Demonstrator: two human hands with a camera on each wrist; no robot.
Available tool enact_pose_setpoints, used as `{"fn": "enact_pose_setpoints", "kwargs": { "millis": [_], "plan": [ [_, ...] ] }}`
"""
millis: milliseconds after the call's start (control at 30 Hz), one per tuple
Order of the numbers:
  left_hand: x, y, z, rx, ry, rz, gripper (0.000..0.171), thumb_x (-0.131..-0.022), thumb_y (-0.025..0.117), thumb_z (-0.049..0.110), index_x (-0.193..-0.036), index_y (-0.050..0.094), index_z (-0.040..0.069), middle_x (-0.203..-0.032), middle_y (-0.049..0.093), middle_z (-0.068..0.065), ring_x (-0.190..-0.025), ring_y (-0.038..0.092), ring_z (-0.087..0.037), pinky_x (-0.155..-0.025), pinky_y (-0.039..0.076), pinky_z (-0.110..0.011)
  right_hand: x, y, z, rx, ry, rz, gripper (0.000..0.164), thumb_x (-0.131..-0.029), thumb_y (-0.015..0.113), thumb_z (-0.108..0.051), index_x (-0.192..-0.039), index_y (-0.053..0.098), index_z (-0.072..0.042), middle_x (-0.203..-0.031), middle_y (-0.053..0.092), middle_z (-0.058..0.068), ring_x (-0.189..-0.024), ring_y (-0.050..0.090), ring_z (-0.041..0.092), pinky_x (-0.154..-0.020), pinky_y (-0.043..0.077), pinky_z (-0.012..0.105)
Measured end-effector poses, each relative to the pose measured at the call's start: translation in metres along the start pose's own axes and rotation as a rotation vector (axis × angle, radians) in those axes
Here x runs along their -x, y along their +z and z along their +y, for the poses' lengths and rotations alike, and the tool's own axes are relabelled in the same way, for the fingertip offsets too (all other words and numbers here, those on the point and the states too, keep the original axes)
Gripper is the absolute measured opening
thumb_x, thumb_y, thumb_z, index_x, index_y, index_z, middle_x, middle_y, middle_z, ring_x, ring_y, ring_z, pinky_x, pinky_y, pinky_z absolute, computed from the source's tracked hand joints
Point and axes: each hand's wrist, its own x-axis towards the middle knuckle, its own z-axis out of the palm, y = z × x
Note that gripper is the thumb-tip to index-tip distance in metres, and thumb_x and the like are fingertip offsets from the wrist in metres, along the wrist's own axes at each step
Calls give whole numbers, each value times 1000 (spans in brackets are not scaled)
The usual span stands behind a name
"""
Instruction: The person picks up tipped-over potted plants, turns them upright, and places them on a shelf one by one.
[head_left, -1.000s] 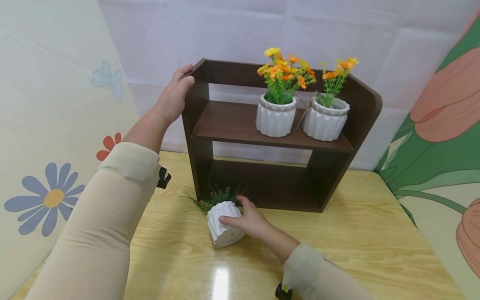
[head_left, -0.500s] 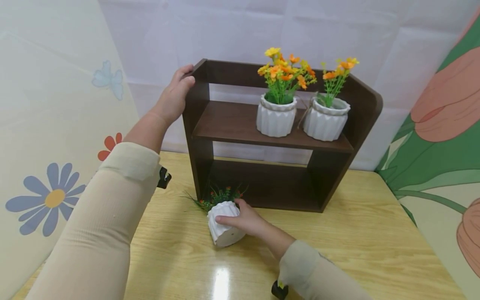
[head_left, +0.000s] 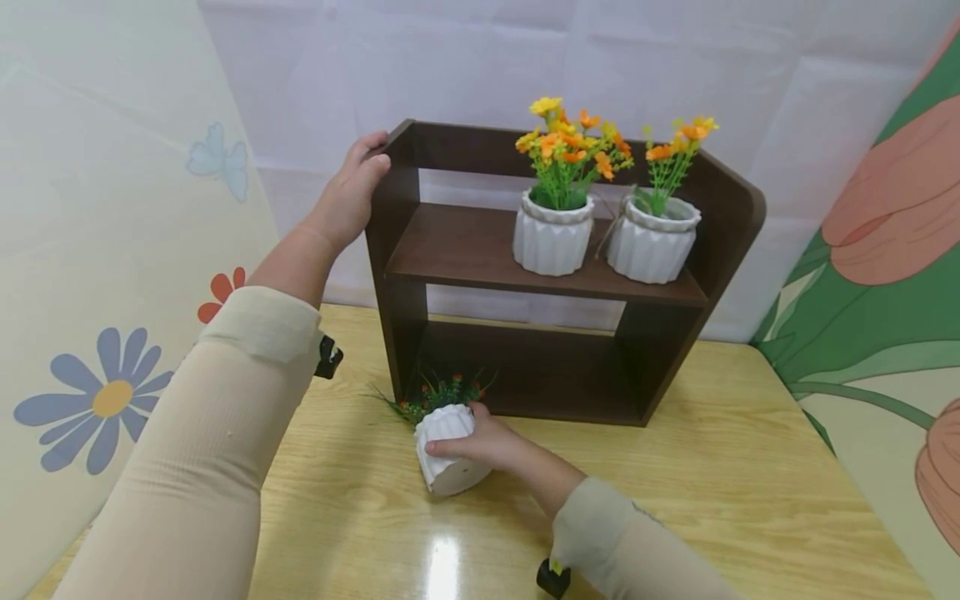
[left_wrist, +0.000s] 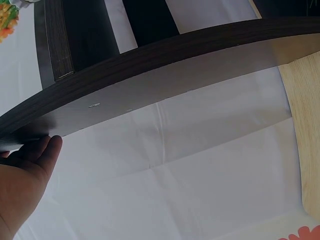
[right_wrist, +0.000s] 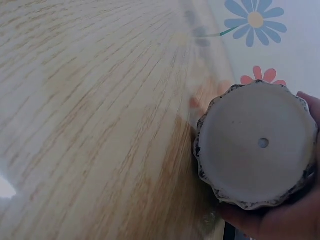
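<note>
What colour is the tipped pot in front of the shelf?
The tipped pot is white, with fluted sides; the head view shows it best.

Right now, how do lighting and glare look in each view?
Head: bright, with white glare on the table in front of the tipped pot; left wrist: dim, fingers shadowed at the dark shelf; right wrist: hazy, glare spot at left edge.

This looks like a staged nook: white backdrop (head_left: 465, 58), flower-patterned panels (head_left: 90, 192).

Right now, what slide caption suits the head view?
Left hand holding a dark shelf unit, right hand gripping a tipped white pot; two flower pots upright on the upper shelf.
</note>
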Motion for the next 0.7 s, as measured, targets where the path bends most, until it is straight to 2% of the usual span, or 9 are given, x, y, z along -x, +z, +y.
{"fn": "enact_pose_setpoints", "kwargs": {
  "millis": [300,700],
  "plan": [
    [0,1,0,-19,-6,-2,57,-102,21,41,-157,14,27,-156,28,-13,-133,34,-29,-114,23,-45,0,8,4,-4,-54,65,102,-74,81,-38,-149,26,2,-123,57,20,-109,56,28,-98,46,46],
    [1,1,0,-15,6,4,57,-102,21,40,-157,14,25,-155,28,-14,-132,35,-29,-113,24,-43,10,13,12,-5,-188,87,106,-71,86,-34,-152,25,-4,-133,53,20,-106,57,26,-96,48,48]
  ]
}}
